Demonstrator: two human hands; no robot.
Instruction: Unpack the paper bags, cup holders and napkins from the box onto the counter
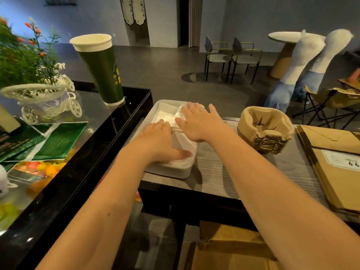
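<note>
A white rectangular tray [171,170] sits on the grey counter [212,172] and holds white napkins [165,114]. My left hand [161,141] lies flat on the napkins in the near half of the tray, thumb stretched toward its right wall. My right hand [198,121] presses flat on the napkins in the far half, fingers spread. A stack of brown cup holders [265,131] stands to the right of the tray. Brown paper bags [335,168] lie flat at the far right. The open cardboard box [229,250] sits below the counter.
A raised black glass counter [109,133] on the left carries a tall green paper cup [101,69], a white wicker bicycle planter [46,102] and green leaflets [56,141]. Chairs [231,57] and a round table [286,38] stand beyond on the floor.
</note>
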